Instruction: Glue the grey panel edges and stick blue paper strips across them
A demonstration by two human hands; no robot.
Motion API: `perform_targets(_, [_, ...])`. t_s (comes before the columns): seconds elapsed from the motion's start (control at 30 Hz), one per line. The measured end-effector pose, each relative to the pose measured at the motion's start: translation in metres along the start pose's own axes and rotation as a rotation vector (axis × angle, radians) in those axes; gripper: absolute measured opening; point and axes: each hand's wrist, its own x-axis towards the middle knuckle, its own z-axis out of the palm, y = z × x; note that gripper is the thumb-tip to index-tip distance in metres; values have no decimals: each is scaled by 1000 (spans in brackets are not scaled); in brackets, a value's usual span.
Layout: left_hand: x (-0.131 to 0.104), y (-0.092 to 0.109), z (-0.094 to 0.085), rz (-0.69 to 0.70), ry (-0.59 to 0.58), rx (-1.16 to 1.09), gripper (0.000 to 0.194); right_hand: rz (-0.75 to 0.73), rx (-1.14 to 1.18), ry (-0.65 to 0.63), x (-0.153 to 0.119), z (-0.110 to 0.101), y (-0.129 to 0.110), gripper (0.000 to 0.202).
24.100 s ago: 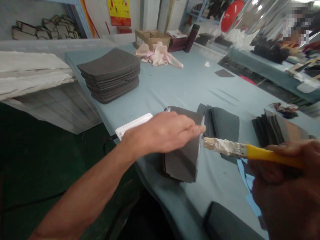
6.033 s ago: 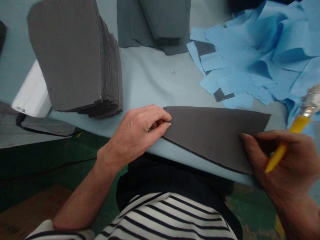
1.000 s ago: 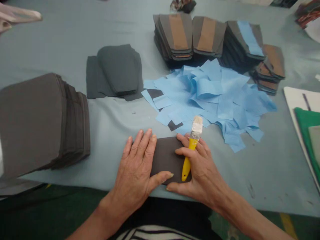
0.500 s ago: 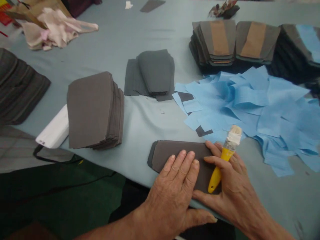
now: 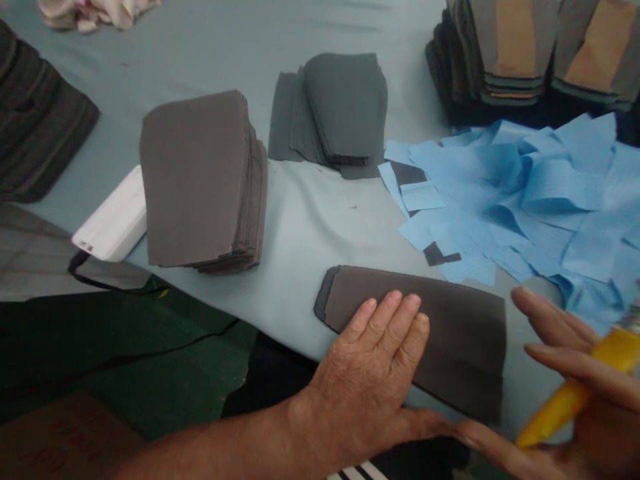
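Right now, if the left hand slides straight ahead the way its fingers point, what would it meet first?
Probably the blue paper scraps. The left hand lies flat on the dark folded piece, fingers pointing up-right; beyond its far edge comes bare table, then scraps.

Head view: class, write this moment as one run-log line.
left hand: flat on dark sheet | right hand: holds yellow brush | sheet: at table edge | blue scraps: behind

You see soft, even light from above, with weak shadows only. Near your right hand [image 5: 575, 393] the yellow brush handle [image 5: 580, 393] is blurred, and far stacks bend at the edges.
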Motion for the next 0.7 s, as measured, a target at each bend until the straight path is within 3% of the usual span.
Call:
perform_targets(0.17, [0,1,2,7,-32,8,96,18,138,-62,-18,9,-13,61])
perform_targets(0.37, [-4,0,8,15,26,56,93,76,35,-33,-35,34,-10,53])
perform_targets(0.53, [-4,-1,8,30,34,4,87,27,-5,-17,-33,34,-12,51])
perform_targets(0.63, [-1,-2,-2,3,57,-74,73,17,-2,-10,-30,32,-12,50])
perform_targets(0.7, [2,-3,-14,-18,105,-131,51,38,23,-16,-30,32,-11,50])
